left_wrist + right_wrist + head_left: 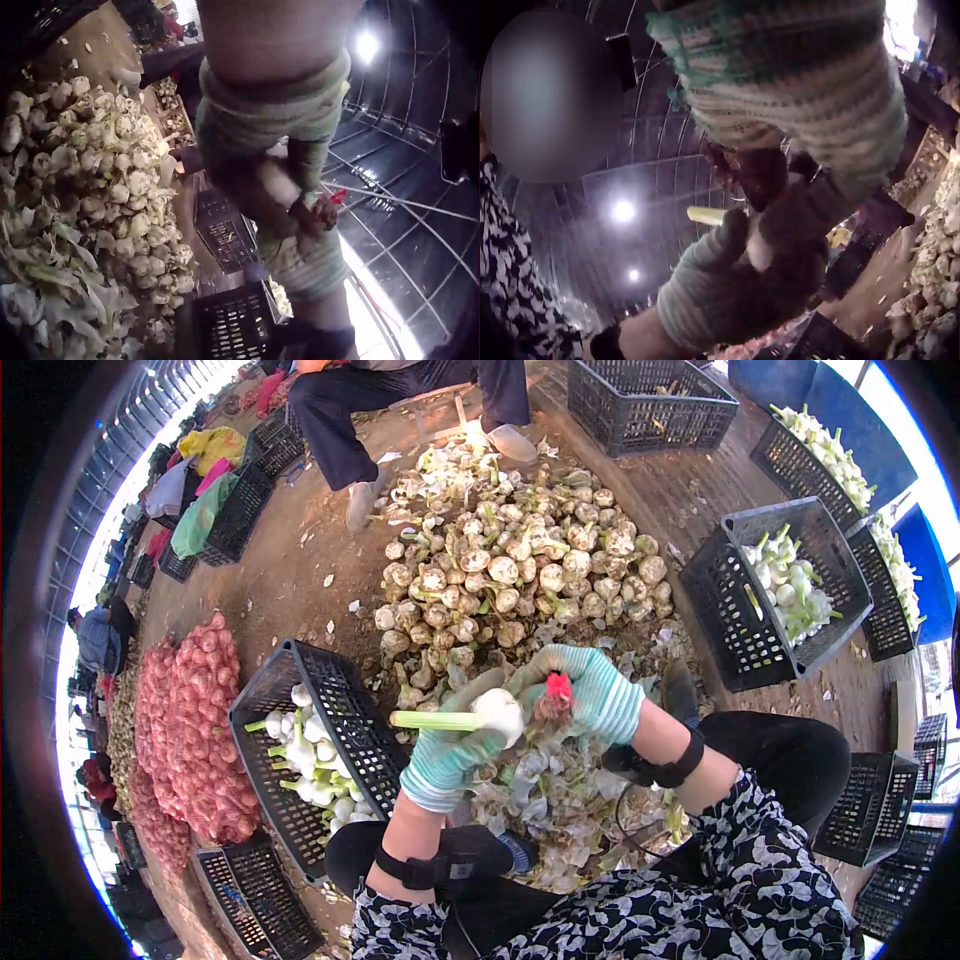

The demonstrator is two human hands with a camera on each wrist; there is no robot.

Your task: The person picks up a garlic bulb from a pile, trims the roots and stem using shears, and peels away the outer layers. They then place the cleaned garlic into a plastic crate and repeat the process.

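In the head view my gloved left hand (447,758) grips a white garlic bulb (500,717), its trimmed green stem pointing left. My gloved right hand (603,692) is against the bulb's right side and holds a small brownish thing with a red end (557,687); its kind I cannot tell. The right wrist view shows the cut stem (705,215) sticking out past the left thumb, with the bulb partly hidden between both hands. Beyond the hands lies a heap of untrimmed garlic (520,565), and loose peelings (545,810) cover the ground below them.
A black crate (315,660) of cleaned garlic stands close on the left. Another crate (735,645) with garlic is at the right. Red net sacks (195,730) lie far left. A person's legs (340,430) are across the heap, near an upper crate (650,420).
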